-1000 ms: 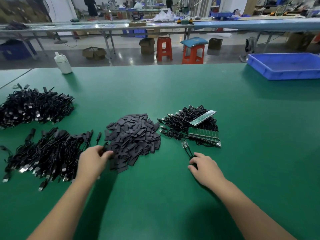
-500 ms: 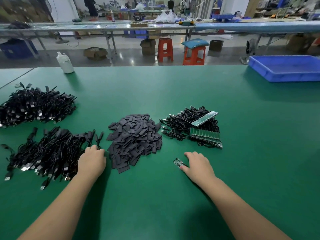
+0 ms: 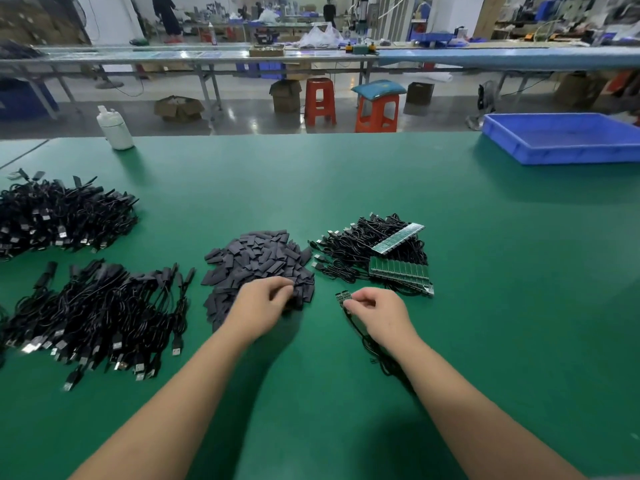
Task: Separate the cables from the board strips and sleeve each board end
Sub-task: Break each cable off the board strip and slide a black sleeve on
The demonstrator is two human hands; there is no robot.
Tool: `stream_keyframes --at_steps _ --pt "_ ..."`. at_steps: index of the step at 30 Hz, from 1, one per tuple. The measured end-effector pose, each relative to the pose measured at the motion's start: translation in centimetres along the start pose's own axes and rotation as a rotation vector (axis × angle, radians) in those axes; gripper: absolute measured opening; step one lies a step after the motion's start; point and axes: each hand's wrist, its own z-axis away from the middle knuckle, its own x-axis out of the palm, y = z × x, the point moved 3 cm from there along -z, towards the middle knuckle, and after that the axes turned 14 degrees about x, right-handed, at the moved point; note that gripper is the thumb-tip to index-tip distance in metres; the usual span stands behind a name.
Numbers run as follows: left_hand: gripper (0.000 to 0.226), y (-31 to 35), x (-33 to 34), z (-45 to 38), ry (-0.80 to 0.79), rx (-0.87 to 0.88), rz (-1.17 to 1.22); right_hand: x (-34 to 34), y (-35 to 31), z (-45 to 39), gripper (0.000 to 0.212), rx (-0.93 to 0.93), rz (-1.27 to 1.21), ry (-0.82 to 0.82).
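Note:
A heap of dark grey sleeves (image 3: 258, 261) lies in the middle of the green table. My left hand (image 3: 263, 303) reaches into its near edge with fingers curled on sleeves. Just right of it, my right hand (image 3: 375, 311) pinches a small board end (image 3: 343, 297) whose black cable (image 3: 375, 351) trails back under my forearm. Beyond that hand sit green board strips (image 3: 400, 271) on a tangle of attached black cables (image 3: 363, 244). A second board strip (image 3: 398, 237) lies on top of that tangle.
Two piles of black USB cables lie at the left: a near pile (image 3: 93, 317) and a far pile (image 3: 59, 216). A white bottle (image 3: 114, 128) stands at the far left edge. A blue tray (image 3: 561, 136) sits at the far right. Stools and benches stand beyond the table.
My left hand moved right from the near cable pile onto the sleeve heap. My right hand drew the single cable's board end toward me and now pinches it.

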Motion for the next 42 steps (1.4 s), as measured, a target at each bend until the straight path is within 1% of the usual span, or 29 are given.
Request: stream_keyframes --at_steps 2,3,4,6,9,14,16,20,32,42 --pt "0.014 3.6 2.0 -0.9 -0.043 -0.031 0.296 -0.4 -1.4 0.4 0.009 -0.059 -0.013 0.006" --pt "0.012 5.0 2.7 -1.3 -0.038 -0.025 0.359 -0.6 -2.1 0.6 0.011 -0.097 0.001 0.018" --pt "0.011 6.2 3.1 -1.6 -0.015 -0.005 0.372 -0.8 -2.6 0.9 0.012 -0.131 0.024 0.035" --pt "0.013 7.7 3.3 -2.1 0.055 0.032 0.303 -1.3 -3.2 1.3 0.014 -0.168 0.051 0.079" --pt "0.010 8.7 3.1 -2.3 0.092 0.046 0.300 -2.2 -3.3 1.5 0.011 -0.177 -0.029 0.110" --pt "0.005 8.9 2.8 -2.2 0.129 -0.069 0.470 -2.3 -3.6 2.2 0.003 -0.224 -0.067 0.161" --pt "0.001 9.0 2.7 -2.2 0.140 -0.076 0.436 -2.2 -3.7 2.5 0.003 -0.227 -0.078 0.178" --pt "0.006 9.3 2.6 -2.1 0.168 -0.079 0.335 -2.3 -3.8 2.8 0.004 -0.234 -0.096 0.203" --pt "0.006 10.8 2.9 -1.0 0.248 -0.059 0.147 -2.0 -3.0 3.2 0.011 -0.200 -0.125 0.268" --pt "0.008 10.9 3.3 -0.9 0.256 -0.073 0.163 -1.7 -2.6 3.0 0.008 -0.196 -0.109 0.304"
